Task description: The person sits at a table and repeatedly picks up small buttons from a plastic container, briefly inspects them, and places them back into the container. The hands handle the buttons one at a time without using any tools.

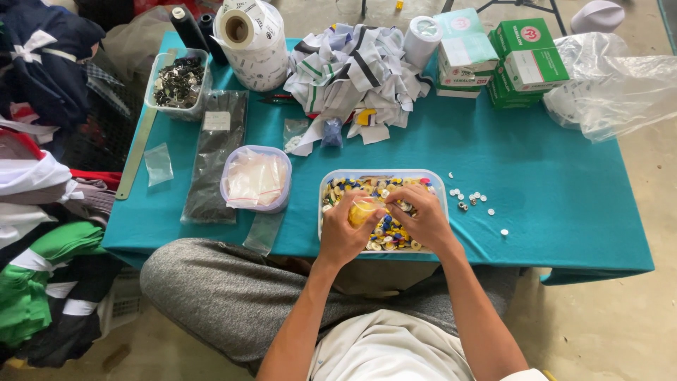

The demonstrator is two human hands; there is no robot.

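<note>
- My left hand (pixel 343 236) and right hand (pixel 421 220) are both over the tray of buttons (pixel 438 185), which sits at the table's near edge.
- Just left of the tray: a round tub (pixel 256 178) with a bag in it.
- Right of the tray: loose buttons (pixel 471 200) on the table.
- Behind the tray: a heap of fabric scraps (pixel 352 74).
- Behind and right of the tray: stacked boxes (pixel 501 60).

Teal-clothed table (pixel 564 197) with button tub (pixel 441 185), boxes (pixel 525 60)
</note>
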